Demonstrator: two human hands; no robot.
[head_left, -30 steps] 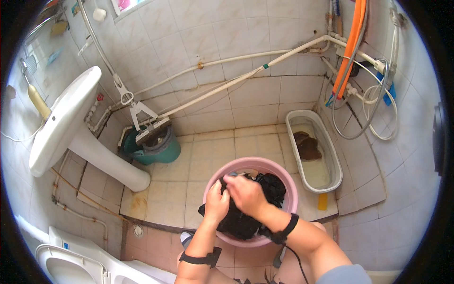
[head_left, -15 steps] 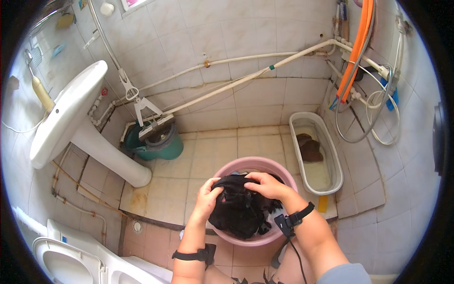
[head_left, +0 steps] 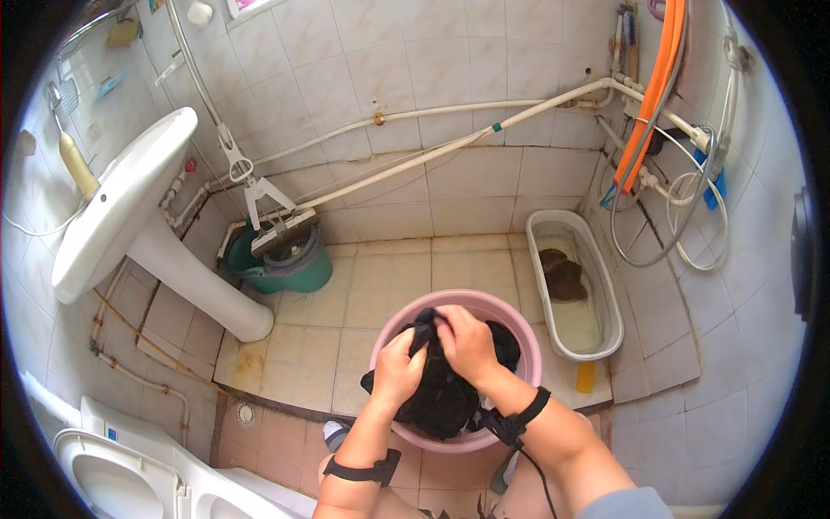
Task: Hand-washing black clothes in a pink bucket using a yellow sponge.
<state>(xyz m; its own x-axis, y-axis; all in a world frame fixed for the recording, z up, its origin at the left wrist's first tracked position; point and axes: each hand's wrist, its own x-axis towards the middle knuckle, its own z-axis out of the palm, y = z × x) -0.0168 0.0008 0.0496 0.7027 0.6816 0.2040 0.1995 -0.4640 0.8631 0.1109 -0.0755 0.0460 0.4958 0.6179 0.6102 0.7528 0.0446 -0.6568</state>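
A pink round basin point(head_left: 530, 353) stands on the floor before me with dark wet cloth in it. Both of my hands are over it, gripping a black garment point(head_left: 441, 400). My left hand point(head_left: 400, 368) pinches a fold on the near left side. Close beside it, my right hand point(head_left: 468, 342) holds the bunched top of the same cloth. The garment hangs down into the basin, and a bit of it lies over the left rim. More black cloth point(head_left: 503, 345) shows to the right of my right hand. Fingertips are partly hidden by the folds.
To the right sits a white oblong tub point(head_left: 616, 324) with a brown item point(head_left: 564, 275) in shallow water; a yellow object point(head_left: 585, 377) lies near it. A green mop bucket point(head_left: 307, 272) with a mop stands back left, beside the pedestal sink point(head_left: 199, 285). The toilet point(head_left: 130, 441) is at lower left.
My hands have come closer together. The garment, spread between them before, is now bunched and raised at the top, with part of it over the basin's left rim.
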